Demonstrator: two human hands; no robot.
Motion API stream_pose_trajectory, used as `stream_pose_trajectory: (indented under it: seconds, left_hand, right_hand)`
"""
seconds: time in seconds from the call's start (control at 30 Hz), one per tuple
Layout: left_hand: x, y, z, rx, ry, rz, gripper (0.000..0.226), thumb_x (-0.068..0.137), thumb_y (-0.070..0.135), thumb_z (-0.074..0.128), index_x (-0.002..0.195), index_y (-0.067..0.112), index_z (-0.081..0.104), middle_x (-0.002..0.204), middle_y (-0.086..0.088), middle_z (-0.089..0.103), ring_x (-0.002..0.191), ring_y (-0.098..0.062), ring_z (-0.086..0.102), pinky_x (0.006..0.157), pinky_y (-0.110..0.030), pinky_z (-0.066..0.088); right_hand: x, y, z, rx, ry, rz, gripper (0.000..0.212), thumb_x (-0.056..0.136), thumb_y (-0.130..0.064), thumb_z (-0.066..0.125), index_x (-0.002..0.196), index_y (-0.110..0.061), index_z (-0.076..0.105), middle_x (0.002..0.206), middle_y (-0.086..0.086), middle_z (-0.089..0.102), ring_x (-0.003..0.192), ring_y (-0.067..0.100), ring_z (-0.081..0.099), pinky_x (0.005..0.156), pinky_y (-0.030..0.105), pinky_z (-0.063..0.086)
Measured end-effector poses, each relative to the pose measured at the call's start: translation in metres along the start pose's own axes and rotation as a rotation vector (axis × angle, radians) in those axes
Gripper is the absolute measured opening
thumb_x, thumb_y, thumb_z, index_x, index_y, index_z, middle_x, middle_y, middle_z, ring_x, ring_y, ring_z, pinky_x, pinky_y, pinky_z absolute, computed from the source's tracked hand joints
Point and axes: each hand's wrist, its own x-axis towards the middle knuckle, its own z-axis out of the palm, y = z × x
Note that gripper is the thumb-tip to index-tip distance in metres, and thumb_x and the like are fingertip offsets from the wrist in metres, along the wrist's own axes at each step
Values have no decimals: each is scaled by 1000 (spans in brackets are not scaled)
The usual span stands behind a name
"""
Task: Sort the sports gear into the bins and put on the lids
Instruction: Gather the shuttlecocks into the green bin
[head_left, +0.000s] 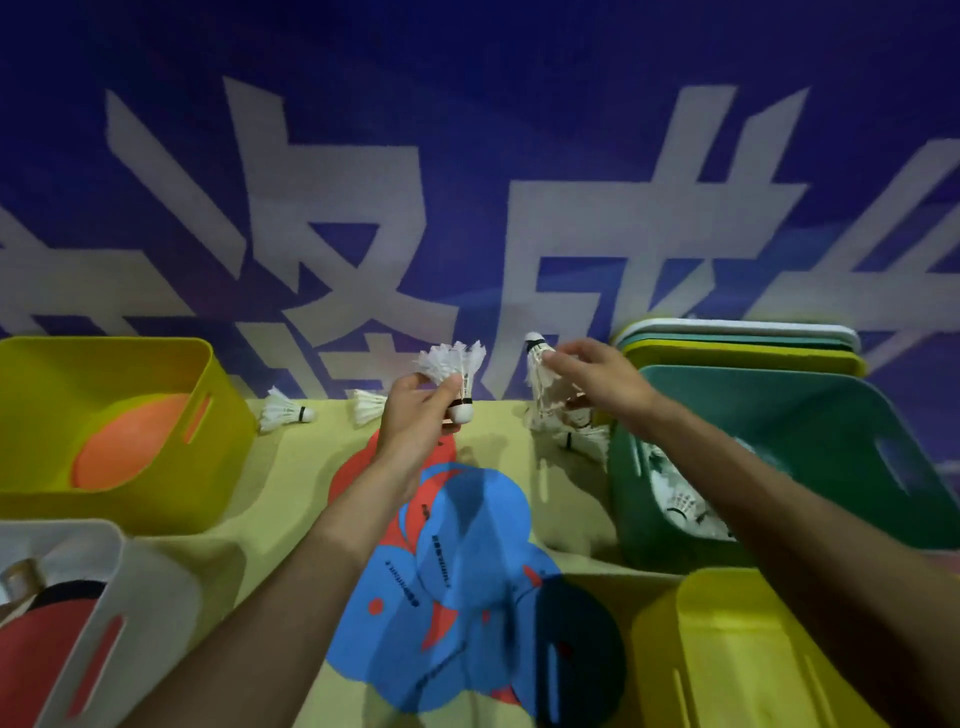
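Note:
My left hand (415, 415) grips a white shuttlecock (457, 369) near its cork, feathers up, above the table's middle. My right hand (597, 374) pinches a second shuttlecock (537, 364), cork up, over a small heap of shuttlecocks (576, 436) beside the green bin (831, 415). That bin holds several shuttlecocks (680, 504). Two more shuttlecocks (283, 410) (370, 405) lie at the table's back edge. Blue and red flat discs (467, 561) overlap in the middle of the table.
A yellow bin (218, 384) at back left holds an orange disc (130, 441). A white bin (150, 587) at front left holds a red paddle (41, 654). Another yellow bin (737, 654) stands at front right. Stacked lids (743, 343) lean behind the green bin.

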Motion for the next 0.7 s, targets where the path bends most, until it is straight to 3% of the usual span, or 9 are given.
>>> stream_pose_trajectory:
  seconds: [0.1,0.3,0.43,0.57,0.63,0.7]
  left_hand:
    - [-18,8,36,37,-66,12,33,91,24,63,119,7,57,89,-4,70,75,-16,67,62,-25,53]
    - [-54,7,110,73,-216,27,23,91,21,62,111,14,54,87,0,69,68,-10,65,54,-20,52]
    - [-73,1,152,107,-342,-38,6,94,21,58,100,20,58,93,-1,69,75,-13,67,60,-26,56]
    - [-81,-7,178,155,-369,-87,7,94,22,57,101,22,56,109,-7,67,89,-17,69,73,-32,59]
    - [-82,-10,184,208,-399,-115,17,95,21,56,111,19,56,114,-8,66,95,-19,68,79,-35,58]
    - [-81,-14,187,267,-426,-145,41,93,22,57,132,12,47,119,-8,63,99,-20,67,82,-35,57]
  right_hand:
    - [-28,7,-41,63,55,-4,33,91,-38,60,107,-9,62,95,7,65,86,22,62,86,46,53]
    - [-66,51,-105,203,203,100,36,90,-33,62,116,-10,56,101,11,64,92,27,65,90,49,52]
    - [-86,81,-133,169,267,159,36,91,-33,60,117,-10,54,105,13,64,96,29,66,89,49,54]
    - [-98,97,-149,118,312,178,33,91,-34,58,110,-7,58,105,10,65,98,28,64,92,49,52]
    - [-102,100,-155,65,338,192,32,92,-33,58,110,-6,61,106,8,64,98,25,62,94,48,50]
    - [-104,104,-160,23,346,222,31,91,-30,60,108,-4,63,108,10,65,94,23,60,93,47,48]
